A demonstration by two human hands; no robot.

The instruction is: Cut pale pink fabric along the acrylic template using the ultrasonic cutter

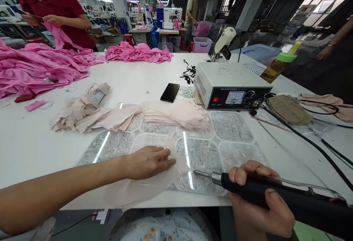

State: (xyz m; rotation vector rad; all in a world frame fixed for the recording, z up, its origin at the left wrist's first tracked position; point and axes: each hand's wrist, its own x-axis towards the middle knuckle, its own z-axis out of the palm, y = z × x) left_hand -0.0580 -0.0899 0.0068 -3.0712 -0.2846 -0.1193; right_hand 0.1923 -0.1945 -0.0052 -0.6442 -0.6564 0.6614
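My left hand (150,162) lies palm down on a sheer pale-pink fabric piece (132,193), its fingers slightly bent and pressing the cloth; the thumb is hidden. The piece rests on a glossy grey-patterned mat (198,156) and hangs near the table's front edge. My right hand (261,197) is wrapped round a black handheld ultrasonic cutter (248,189) with a silver tip and a lever along its top. The tip points left, just beside the fabric's right corner. Behind my left hand lie a stack of pale-pink cut pieces (176,115) and a crumpled beige fabric heap (74,112).
A control box (234,86) with a dial stands at back right, its black cable (303,138) running toward the cutter. A phone (170,92), a bottle (278,66) and pink fabric (41,64) lie or stand around. Across the table, a person in red (55,9) handles pink cloth.
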